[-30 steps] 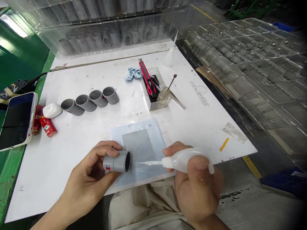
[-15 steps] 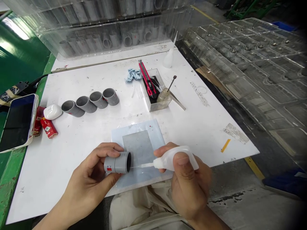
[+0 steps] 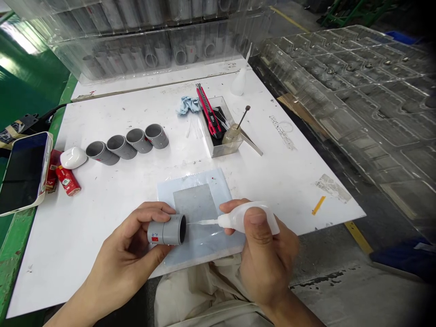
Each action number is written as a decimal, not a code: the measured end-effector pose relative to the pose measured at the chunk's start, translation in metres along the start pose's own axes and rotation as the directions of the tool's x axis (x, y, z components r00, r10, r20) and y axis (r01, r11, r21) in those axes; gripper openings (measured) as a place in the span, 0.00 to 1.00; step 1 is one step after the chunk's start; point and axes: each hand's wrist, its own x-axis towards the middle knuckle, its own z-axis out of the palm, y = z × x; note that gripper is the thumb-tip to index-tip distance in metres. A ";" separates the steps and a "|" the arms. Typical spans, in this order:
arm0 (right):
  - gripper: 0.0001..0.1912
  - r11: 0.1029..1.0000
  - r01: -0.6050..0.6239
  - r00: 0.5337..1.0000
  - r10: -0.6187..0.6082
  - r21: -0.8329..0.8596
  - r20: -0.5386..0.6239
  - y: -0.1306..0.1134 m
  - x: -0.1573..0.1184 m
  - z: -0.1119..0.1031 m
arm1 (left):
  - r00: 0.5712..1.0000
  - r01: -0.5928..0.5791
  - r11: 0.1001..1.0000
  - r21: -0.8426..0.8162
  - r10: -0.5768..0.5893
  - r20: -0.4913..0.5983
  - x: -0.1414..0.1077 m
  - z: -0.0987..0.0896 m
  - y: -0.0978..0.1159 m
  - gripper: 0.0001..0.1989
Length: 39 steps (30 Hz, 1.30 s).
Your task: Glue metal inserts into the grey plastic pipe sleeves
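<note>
My left hand (image 3: 131, 245) grips a short grey PVC pipe coupling (image 3: 166, 230), which lies on its side with its open end facing right. My right hand (image 3: 264, 254) pinches a translucent white squeeze bottle (image 3: 247, 217). Its thin needle nozzle (image 3: 207, 222) points left at the coupling's open mouth, very close to the rim. Both hands hover over a pale blue plastic sheet (image 3: 194, 190) with a grey square on it. Several similar grey pipe pieces (image 3: 127, 146) stand in a row further up the white table (image 3: 102, 204).
A clear box (image 3: 221, 127) holds a red utility knife and a small glass bottle with a brush. A phone (image 3: 23, 172), white earbud case (image 3: 73, 157) and blue cloth (image 3: 189, 105) lie nearby. Clear plastic trays (image 3: 354, 100) of pipe pieces stand behind and right.
My right hand has moved left, bringing the squeeze bottle's nozzle from beside the coupling to right at its mouth. The bottle now tilts less steeply. My left hand has hardly moved.
</note>
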 end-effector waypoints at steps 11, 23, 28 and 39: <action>0.21 0.997 0.042 0.999 -0.041 0.067 -0.018 -0.001 0.001 0.001 | 0.999 0.043 0.999 -0.013 -0.043 0.001 -0.003 0.000 -0.002 0.18; 0.19 0.999 0.033 0.999 -0.033 0.031 0.005 0.000 0.001 0.000 | 0.998 0.062 0.998 -0.020 -0.062 0.001 -0.004 -0.001 -0.003 0.17; 0.17 0.998 0.036 0.999 -0.037 0.043 0.024 0.002 0.001 -0.002 | 0.997 0.072 0.997 -0.033 -0.072 0.006 -0.004 -0.002 -0.003 0.18; 0.19 0.999 -0.003 0.999 0.001 0.039 0.053 -0.001 0.002 -0.003 | 0.985 0.149 0.987 -0.059 -0.153 -0.077 -0.005 0.010 0.011 0.19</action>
